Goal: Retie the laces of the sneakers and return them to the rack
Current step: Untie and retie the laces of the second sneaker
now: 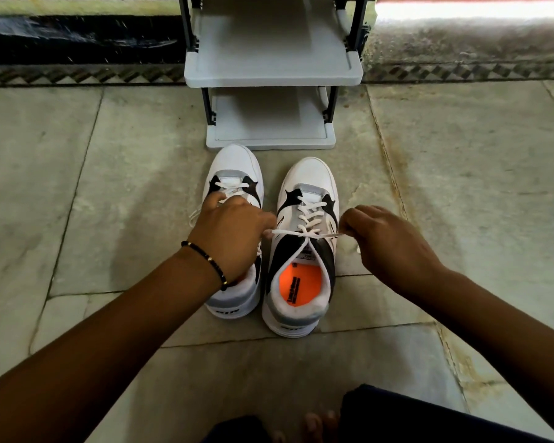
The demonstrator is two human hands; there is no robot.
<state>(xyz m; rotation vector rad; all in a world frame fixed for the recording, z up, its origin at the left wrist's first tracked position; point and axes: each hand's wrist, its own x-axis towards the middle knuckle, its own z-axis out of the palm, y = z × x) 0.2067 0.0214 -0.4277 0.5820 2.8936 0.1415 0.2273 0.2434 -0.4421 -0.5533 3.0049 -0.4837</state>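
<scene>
Two sneakers [269,244] side by side on stone floor [77,187], toes just short of grey rack [272,71]; open floor either side. Left hand [234,231] and right hand [387,241] each pinch a lace [304,233] end of the right-side shoe, pulled taut sideways. Heel lettering and orange insole print unreadable.

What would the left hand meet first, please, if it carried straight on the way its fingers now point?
The left hand, pinching the lace, points forward over the left sneaker. It would probably brush that shoe's laced front first, then the rack beyond, though its height above the shoe is unclear.
</scene>
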